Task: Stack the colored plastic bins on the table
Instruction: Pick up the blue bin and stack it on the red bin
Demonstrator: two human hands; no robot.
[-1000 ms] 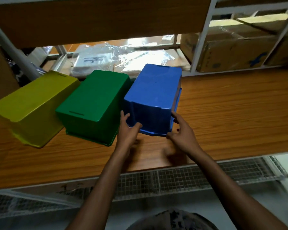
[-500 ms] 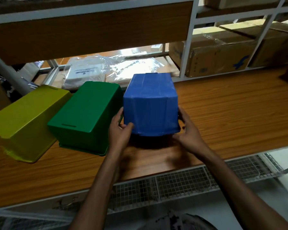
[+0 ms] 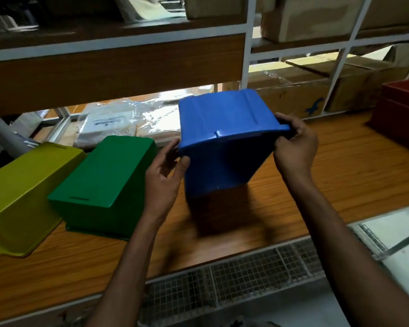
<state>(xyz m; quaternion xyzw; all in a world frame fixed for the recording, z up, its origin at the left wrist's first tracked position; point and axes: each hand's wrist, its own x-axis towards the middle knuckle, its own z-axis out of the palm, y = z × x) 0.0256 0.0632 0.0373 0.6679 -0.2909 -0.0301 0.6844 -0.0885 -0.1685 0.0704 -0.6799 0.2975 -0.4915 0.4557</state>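
Observation:
A blue plastic bin (image 3: 222, 128) hangs tilted above the wooden table (image 3: 340, 180), lifted off it, its near rim towards me. My left hand (image 3: 164, 175) pinches the rim's left corner and my right hand (image 3: 293, 147) grips the right corner. A green bin (image 3: 104, 182) lies upside down on the table just left of my left hand. A yellow bin (image 3: 21, 199) lies upside down beside it at the far left. A dark red bin (image 3: 399, 114) stands at the right edge of the table.
A wooden shelf board (image 3: 116, 69) with white metal frame posts (image 3: 246, 43) hangs over the back of the table. Plastic-wrapped packets (image 3: 118, 121) and cardboard boxes (image 3: 305, 97) lie behind. A wire mesh rack (image 3: 246, 274) runs below the table's front edge.
The blue bin stood upside down on the table; both hands have lifted it and tipped it back. My view has risen and now takes in the red bin.

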